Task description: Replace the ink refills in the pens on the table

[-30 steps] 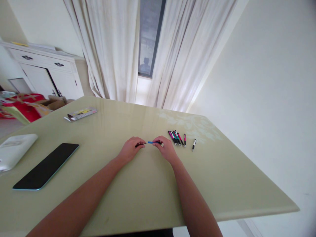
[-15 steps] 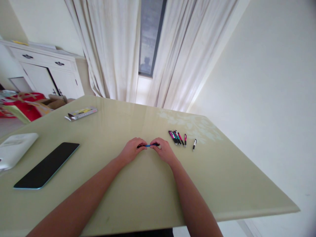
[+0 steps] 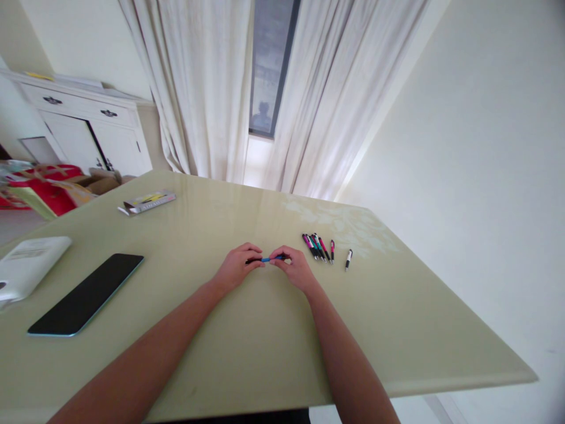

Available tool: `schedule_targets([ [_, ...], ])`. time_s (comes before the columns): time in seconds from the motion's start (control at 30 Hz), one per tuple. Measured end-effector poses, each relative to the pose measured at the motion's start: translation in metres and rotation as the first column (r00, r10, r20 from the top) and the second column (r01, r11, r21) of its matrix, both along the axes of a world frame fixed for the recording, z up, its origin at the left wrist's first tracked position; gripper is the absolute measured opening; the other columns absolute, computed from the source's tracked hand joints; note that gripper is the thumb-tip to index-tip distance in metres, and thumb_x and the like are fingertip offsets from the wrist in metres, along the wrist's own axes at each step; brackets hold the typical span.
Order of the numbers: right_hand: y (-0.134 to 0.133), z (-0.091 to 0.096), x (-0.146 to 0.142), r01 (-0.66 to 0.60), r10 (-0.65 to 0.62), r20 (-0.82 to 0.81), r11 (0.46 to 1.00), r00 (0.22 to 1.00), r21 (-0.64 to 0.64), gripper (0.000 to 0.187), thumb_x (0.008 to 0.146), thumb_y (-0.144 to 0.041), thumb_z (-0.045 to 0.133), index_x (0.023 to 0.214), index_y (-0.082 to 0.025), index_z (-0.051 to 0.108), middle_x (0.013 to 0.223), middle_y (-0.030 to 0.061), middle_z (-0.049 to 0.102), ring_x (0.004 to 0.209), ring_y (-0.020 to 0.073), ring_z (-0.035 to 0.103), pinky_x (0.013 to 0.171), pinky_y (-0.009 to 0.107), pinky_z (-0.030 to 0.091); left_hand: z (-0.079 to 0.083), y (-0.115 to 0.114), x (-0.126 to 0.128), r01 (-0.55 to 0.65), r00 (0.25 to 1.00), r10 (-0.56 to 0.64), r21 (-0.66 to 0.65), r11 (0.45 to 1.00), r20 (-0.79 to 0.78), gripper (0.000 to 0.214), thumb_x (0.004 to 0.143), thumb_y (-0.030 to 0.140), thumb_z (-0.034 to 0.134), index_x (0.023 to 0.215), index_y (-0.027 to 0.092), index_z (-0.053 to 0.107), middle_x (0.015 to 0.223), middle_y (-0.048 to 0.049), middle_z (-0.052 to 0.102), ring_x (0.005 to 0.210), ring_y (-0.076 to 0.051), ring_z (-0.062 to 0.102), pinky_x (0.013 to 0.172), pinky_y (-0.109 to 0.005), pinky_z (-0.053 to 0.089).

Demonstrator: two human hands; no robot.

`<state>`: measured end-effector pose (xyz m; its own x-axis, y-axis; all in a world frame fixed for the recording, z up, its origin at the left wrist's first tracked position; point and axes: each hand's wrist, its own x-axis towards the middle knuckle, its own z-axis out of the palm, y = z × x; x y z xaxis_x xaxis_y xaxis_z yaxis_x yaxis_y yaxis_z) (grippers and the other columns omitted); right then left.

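Between my two hands a blue and black pen (image 3: 265,259) lies level, just over the middle of the table (image 3: 265,341). My left hand (image 3: 238,266) pinches its left end. My right hand (image 3: 292,266) grips the other end, with the fingers curled over it, so both ends are partly hidden. To the right of my right hand, several pens (image 3: 315,247) in purple, green and pink lie side by side. A pink and black pen (image 3: 332,251) lies slightly apart from them, and a white and black pen (image 3: 348,259) farther right.
On the left side are a dark tablet-like slab (image 3: 88,294) and a white device (image 3: 33,265). A small open carton (image 3: 148,202) lies near the far left edge. Beyond the table stand a white cabinet (image 3: 83,126), red bags (image 3: 62,194) and pale curtains (image 3: 203,88).
The right fingers have shifted slightly around the pen's end. Both hands still hold the pen in nearly the same place, and the view has moved very little.
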<state>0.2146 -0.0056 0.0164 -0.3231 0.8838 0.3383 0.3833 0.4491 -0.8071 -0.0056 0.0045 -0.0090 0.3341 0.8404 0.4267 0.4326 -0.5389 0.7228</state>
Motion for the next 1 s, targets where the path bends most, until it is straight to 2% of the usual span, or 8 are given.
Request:
schedule_targets([
  [0.17,0.0007,-0.0019,-0.0011,0.024,-0.023,-0.046,0.999,0.999,0.022,0.012,0.086,-0.031,0.07,0.092,-0.021,0.073,0.09,0.0032,0.075,0.083,0.0188,0.068,0.08,0.032,0.053,0.0064,-0.0039,0.0,0.016,1.0,-0.016,-0.009,1.0,-0.003,0.024,0.091,0.044,0.064,0.092,0.025,0.079,0.094,-0.0045,0.075,0.088,-0.022,0.068,0.085,-0.035,0.053],
  [0.43,-0.0037,0.0033,-0.0057,0.003,-0.003,-0.023,1.0,1.0,0.007,0.012,0.086,-0.029,0.069,0.092,-0.021,0.075,0.088,0.0032,0.075,0.084,0.0182,0.068,0.082,0.031,0.052,0.0046,-0.004,0.0001,0.05,0.999,-0.05,-0.083,0.995,0.002,0.021,0.088,0.04,0.068,0.095,0.023,0.077,0.092,-0.0034,0.077,0.083,-0.021,0.069,0.078,-0.032,0.052],
  [0.67,-0.0019,0.0015,-0.0074,0.003,-0.004,-0.047,1.0,0.999,-0.026,0.013,0.085,-0.03,0.07,0.09,-0.019,0.075,0.087,0.0038,0.075,0.082,0.0181,0.068,0.078,0.03,0.052,0.0067,-0.0059,-0.0008,0.046,0.999,-0.046,-0.013,0.999,0.011,0.017,0.089,0.035,0.069,0.095,0.022,0.076,0.093,-0.003,0.076,0.086,-0.02,0.069,0.081,-0.031,0.053],
  [1.0,0.0011,-0.0033,-0.0059,-0.038,0.03,-0.085,0.995,0.996,-0.091,0.015,0.086,-0.029,0.07,0.094,-0.018,0.076,0.081,0.0025,0.074,0.067,0.0146,0.065,0.066,0.026,0.05,0.0075,-0.0068,-0.0031,0.03,0.999,-0.032,0.107,0.994,0.016,0.018,0.092,0.039,0.069,0.093,0.023,0.077,0.089,-0.0024,0.076,0.083,-0.018,0.069,0.08,-0.03,0.053],
])
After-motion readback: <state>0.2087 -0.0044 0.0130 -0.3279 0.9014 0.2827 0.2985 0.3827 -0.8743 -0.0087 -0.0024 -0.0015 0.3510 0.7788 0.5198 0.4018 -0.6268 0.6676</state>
